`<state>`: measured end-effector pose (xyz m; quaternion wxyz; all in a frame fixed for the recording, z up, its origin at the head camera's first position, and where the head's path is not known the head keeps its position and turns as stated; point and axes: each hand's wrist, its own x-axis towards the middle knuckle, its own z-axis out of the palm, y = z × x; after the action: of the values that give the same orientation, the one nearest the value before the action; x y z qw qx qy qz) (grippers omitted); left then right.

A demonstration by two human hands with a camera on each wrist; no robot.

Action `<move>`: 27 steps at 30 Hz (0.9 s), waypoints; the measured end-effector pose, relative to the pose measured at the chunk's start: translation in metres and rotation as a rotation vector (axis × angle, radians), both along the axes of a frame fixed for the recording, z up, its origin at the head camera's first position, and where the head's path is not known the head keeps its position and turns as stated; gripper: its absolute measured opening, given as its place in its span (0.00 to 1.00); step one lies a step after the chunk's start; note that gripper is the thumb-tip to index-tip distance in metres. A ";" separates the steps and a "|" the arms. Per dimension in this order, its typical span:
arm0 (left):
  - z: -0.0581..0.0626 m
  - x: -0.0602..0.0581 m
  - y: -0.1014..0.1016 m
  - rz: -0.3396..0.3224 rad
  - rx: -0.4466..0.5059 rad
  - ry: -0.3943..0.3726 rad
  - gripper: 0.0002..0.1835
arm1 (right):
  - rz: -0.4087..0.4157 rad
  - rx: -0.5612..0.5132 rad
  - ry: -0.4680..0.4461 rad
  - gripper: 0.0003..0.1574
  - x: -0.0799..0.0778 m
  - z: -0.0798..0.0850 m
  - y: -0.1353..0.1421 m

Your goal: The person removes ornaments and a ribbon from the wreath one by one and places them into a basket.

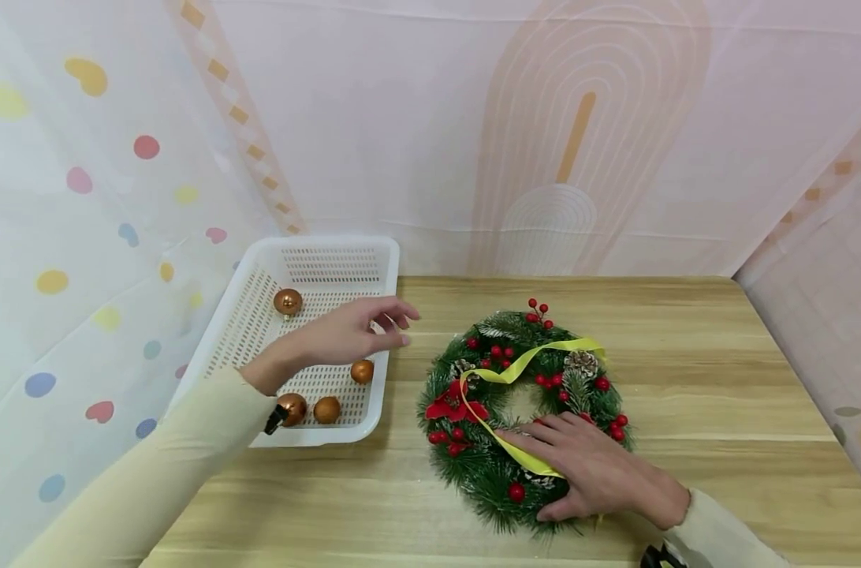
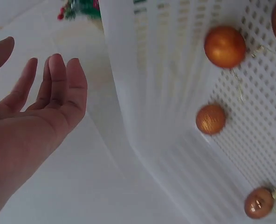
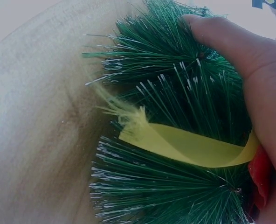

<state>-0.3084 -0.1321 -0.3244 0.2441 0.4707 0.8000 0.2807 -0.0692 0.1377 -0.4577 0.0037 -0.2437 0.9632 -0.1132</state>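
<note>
A green Christmas wreath [image 1: 473, 465] lies on the table, decorated with red berries, a red flower [image 1: 453, 401] and pine cones [image 1: 581, 363]. Across it runs a loose yellow ribbon [image 1: 519, 364], whose frayed end shows in the right wrist view. My right hand [image 1: 590, 461] rests on the wreath's near right part, fingers extended over the ribbon, thumb apart on the outer needles. Above the right rim of a white plastic basket [image 1: 386, 315] hovers my left hand [image 1: 348, 331], its fingers loosely bent with nothing between them. Copper-coloured bauble ornaments [image 1: 327, 409] lie inside the basket.
The basket stands on the left of the wooden table [image 1: 700, 394], against a polka-dot curtain [image 1: 111, 229]. Another patterned cloth [image 1: 430, 118] hangs along the table's back edge. One shiny bauble [image 1: 288, 301] lies toward the basket's far end.
</note>
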 end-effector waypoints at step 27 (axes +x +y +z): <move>-0.045 0.048 0.062 -0.294 -0.172 -0.127 0.07 | 0.001 -0.002 0.005 0.64 -0.001 -0.001 0.001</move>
<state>-0.2609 -0.0706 -0.3691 0.3718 0.5413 0.7266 0.2017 -0.0699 0.1383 -0.4586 0.0009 -0.2447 0.9629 -0.1135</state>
